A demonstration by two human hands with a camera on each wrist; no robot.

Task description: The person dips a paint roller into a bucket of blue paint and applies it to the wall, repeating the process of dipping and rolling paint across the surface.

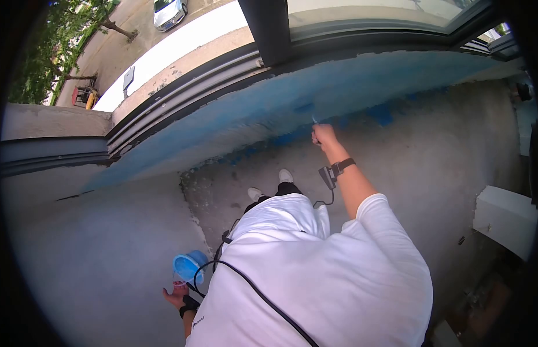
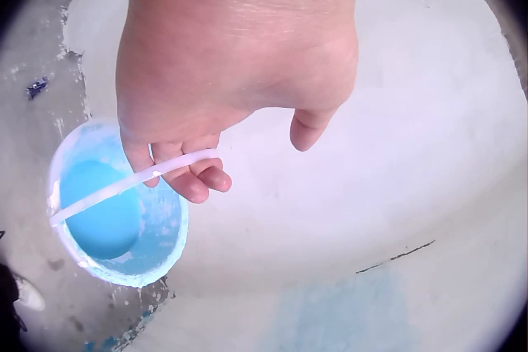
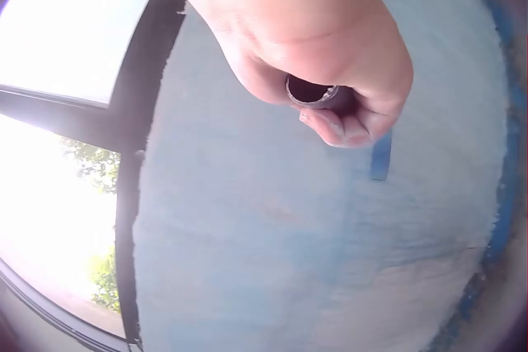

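The bucket [image 1: 196,256] hangs low at the person's left side, its mouth upward, its thin handle [image 2: 103,193] in the left hand [image 2: 235,63]. We see those fingers curled about the handle, while the thumb stands apart from it. We take this hooked hold to be enough because the load hangs below the hand, so the bucket can find its own level and the blue liquid [image 2: 101,216] inside is less likely to spill.

The right hand [image 3: 330,47] is closed in a fist around a tool handle [image 3: 312,90], whose round, hollow-looking end points back toward the wrist. That full grip, we judge, gives firm control at arm's length. The tool's working end is too small and too hidden for us to name. This arm reaches out to the blue-streaked wall [image 1: 234,130] under the window frame [image 1: 272,34], close to some darker blue patches [image 1: 380,114] along its lower edge.

With the bucket well apart from the wall, we would say it leaves room for the reaching arm.
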